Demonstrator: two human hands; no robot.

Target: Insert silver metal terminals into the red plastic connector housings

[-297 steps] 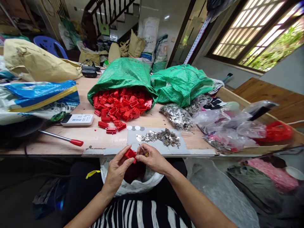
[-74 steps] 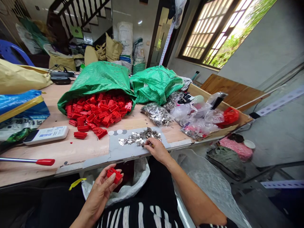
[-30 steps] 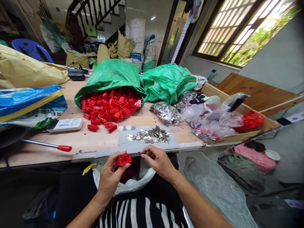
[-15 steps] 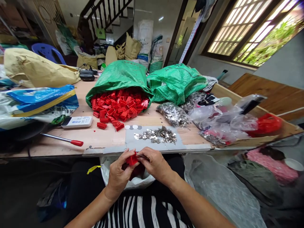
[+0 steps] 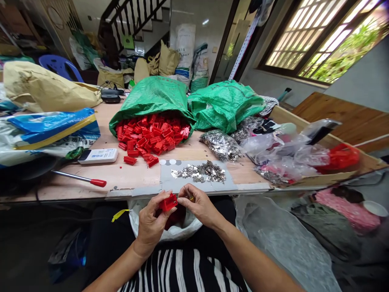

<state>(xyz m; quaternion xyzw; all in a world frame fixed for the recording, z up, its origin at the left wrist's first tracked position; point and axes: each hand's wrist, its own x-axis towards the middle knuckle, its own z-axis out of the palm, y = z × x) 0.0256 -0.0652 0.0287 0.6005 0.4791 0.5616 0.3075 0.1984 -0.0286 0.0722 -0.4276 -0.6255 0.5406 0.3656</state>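
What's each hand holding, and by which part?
Left hand: red plastic piece, pinched at its left end. Right hand: mostly hidden yellow item; grip point unclear.

Dk stair rail, barred window rt, blue chair

Left hand and right hand nearly meet

Both bare arms slant inward. The left thumb stands opposite its bent fingers; the right forefinger arches towards its thumb, tips apparently pinched, though hard to see.
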